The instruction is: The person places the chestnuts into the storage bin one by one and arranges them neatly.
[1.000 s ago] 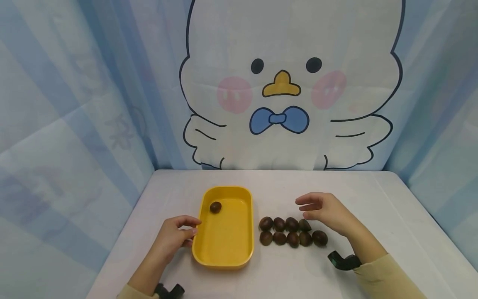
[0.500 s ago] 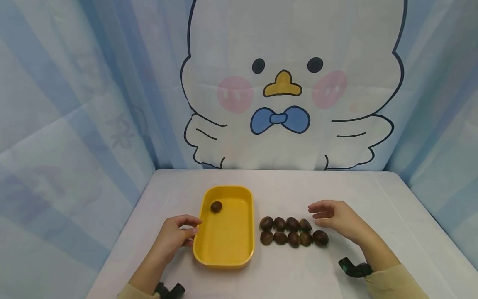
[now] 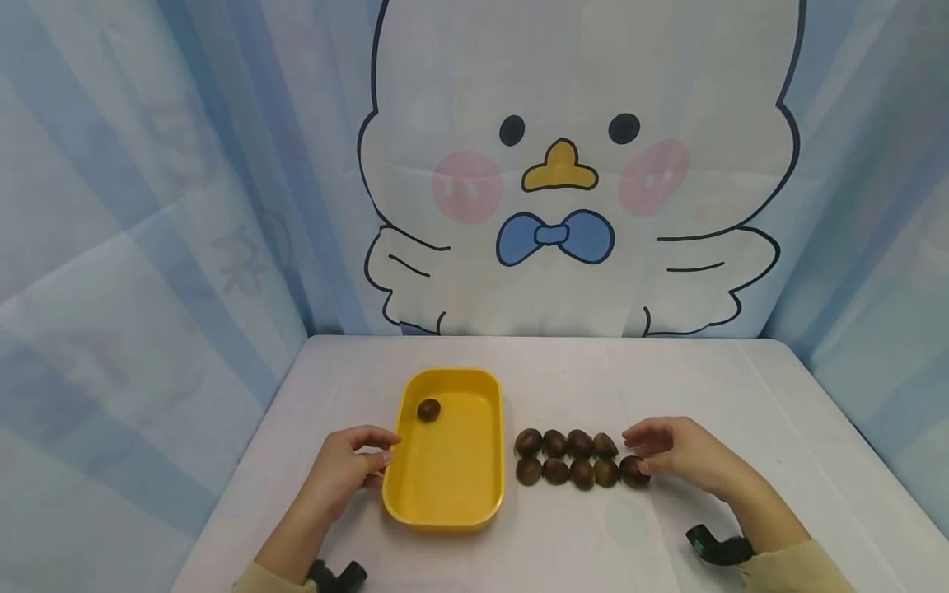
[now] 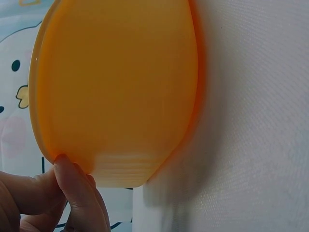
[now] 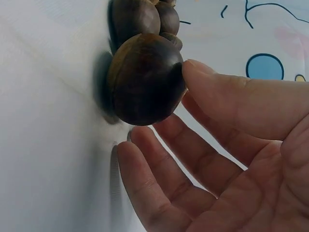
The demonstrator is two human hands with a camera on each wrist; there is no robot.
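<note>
A yellow tray [image 3: 445, 515] lies on the table with one chestnut [image 3: 428, 410] inside it. At its left rim is my left hand [image 3: 344, 469]; thumb and fingertips pinch the edge, seen closer on the tray wall [image 4: 120, 96] in the left wrist view. To the right of the tray, several chestnuts [image 3: 582, 474] lie in two rows. My right hand [image 3: 682, 453] is at the right end, beside the rightmost chestnut [image 5: 145, 82]. Its thumb tip meets that chestnut, while the other fingers [image 5: 145, 179] are spread and loosely bent behind it.
The white table [image 3: 563, 552] extends around the tray and rows. Behind it hangs a pale curtain [image 3: 571, 296] printed with a cartoon chick; blue-white curtains [image 3: 148, 288] enclose the sides. A black wrist camera [image 3: 719, 548] sits on the right wrist.
My right hand has moved right and toward the front, from above the back row down to the rightmost chestnut. My left hand, the tray and the chestnuts have stayed put.
</note>
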